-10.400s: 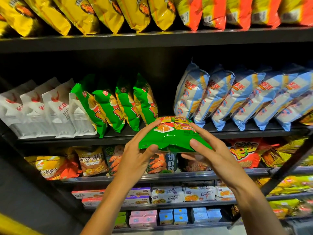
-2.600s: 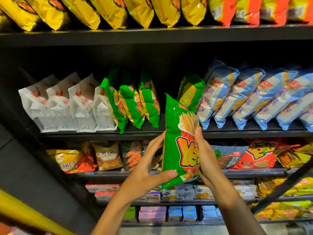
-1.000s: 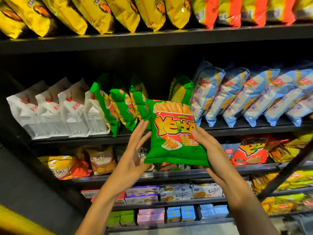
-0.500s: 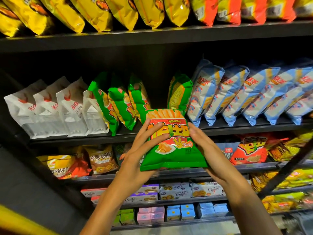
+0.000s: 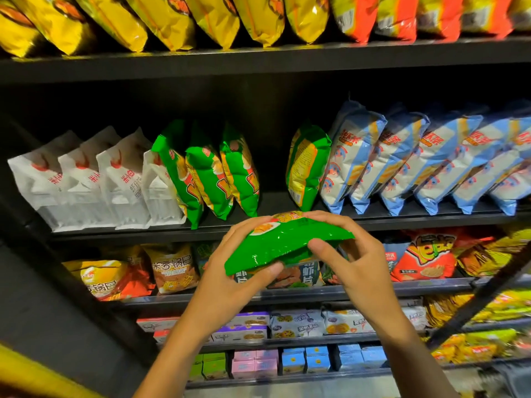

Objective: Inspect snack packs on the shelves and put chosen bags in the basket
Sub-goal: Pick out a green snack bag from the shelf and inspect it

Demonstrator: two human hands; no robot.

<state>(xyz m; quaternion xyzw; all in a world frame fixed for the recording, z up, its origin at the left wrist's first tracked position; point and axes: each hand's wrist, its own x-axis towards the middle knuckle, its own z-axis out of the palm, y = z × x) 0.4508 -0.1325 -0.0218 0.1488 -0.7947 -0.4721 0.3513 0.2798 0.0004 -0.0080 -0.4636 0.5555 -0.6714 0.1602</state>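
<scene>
Fingers (image 5: 253, 225) of the left hand (image 5: 230, 271) curl over the top edge of a green snack bag (image 5: 284, 242), thumb pinching its lower left corner from beneath. Right hand (image 5: 356, 259) grips the bag's right end the same way: fingers over the top, thumb pressed into the front face. Bag is tipped nearly flat, printed face up and away from the camera, held in the air in front of the shelving and level with the edge of the middle shelf (image 5: 402, 219), touching no shelf.

Shelf contents:
- Top shelf (image 5: 258, 57): leaning row of yellow bags (image 5: 161, 18) on the left, orange-red bags (image 5: 396, 15) on the right.
- Middle shelf: white stand-up pouches (image 5: 94, 179) with red marks at far left; then three green bags (image 5: 207, 173) leaning left; a gap; one more green bag (image 5: 309, 165) standing with its yellow-printed back showing, leaning against the first of a row of blue-and-white bags (image 5: 416, 162) that runs to the right edge.
- Shelf below: yellow-orange bags (image 5: 106, 277), a brown-and-yellow bag (image 5: 172, 268), dark green bags partly hidden behind the held bag, a red bag (image 5: 425, 257) with big yellow lettering, yellow bags further right (blurred).
- Lower shelf: flat cookie boxes (image 5: 298, 323), white and purple.
- Bottom shelf: small cartons (image 5: 255, 363) in green, pink and blue.

Basket not in view.
</scene>
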